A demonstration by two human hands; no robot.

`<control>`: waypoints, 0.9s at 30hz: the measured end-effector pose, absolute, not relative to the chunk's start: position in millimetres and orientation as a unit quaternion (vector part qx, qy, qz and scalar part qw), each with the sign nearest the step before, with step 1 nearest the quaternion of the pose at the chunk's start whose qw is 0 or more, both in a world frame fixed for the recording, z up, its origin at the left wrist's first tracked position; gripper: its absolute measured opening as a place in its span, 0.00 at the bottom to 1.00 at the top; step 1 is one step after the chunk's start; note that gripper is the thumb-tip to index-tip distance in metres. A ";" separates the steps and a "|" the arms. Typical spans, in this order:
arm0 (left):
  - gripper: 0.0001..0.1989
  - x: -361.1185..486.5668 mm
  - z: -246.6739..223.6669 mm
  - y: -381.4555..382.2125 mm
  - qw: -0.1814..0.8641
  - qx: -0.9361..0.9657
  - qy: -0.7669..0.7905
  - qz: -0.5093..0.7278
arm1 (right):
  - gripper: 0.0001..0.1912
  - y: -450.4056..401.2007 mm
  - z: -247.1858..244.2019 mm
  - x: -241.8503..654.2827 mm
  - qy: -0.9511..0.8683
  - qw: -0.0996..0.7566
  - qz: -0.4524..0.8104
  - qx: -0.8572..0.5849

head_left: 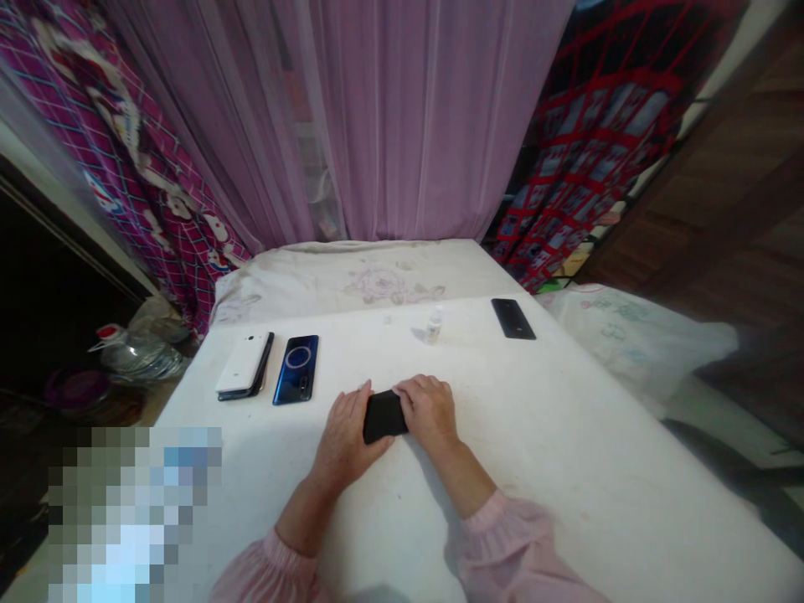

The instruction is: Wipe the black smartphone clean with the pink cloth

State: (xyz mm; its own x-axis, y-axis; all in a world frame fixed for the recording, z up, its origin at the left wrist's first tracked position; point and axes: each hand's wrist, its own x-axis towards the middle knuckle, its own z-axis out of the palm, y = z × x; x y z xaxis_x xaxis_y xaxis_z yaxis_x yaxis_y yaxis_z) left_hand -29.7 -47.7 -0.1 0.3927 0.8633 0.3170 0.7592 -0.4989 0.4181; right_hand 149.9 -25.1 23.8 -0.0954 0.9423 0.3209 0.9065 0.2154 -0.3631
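Between my two hands is a black phone (384, 417), low over the white table, its long side running left to right. My left hand (344, 435) grips its left end, with the thumb along the near edge and the fingers at the far side. The right end is in my right hand (430, 412), whose fingers curl over it and cover that corner. Whether the phone touches the table I cannot tell. A blue phone (296, 370) with a pale ring on its back lies to the left of my left hand.
Farther left, a white phone (244, 365) rests on a dark one. A small clear bottle (433, 327) stands beyond my hands, and another black phone (513, 319) lies at the far right of the white table (565, 469). Purple curtains (414, 117) hang behind.
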 end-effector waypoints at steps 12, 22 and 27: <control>0.44 -28.8 1.9 -47.5 0.092 0.829 0.485 0.263 | 0.07 -32.9 21.6 151.1 -0.753 0.258 0.025 -0.605; 0.39 -31.1 -2.2 -47.4 0.069 0.835 0.493 0.233 | 0.08 -20.5 21.9 181.4 -0.689 0.257 0.038 -0.676; 0.35 -30.6 0.9 -48.0 0.039 0.856 0.480 0.187 | 0.09 -24.5 19.2 190.9 -0.731 0.266 0.077 -0.623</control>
State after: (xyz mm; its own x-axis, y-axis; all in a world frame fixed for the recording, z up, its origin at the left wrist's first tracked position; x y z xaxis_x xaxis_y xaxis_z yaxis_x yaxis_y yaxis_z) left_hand -30.6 -48.0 0.9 0.4696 0.8367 0.2818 0.8074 -0.5361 0.2463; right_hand 190.9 -24.5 19.2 -0.0814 0.9523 0.2940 0.8707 0.2115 -0.4441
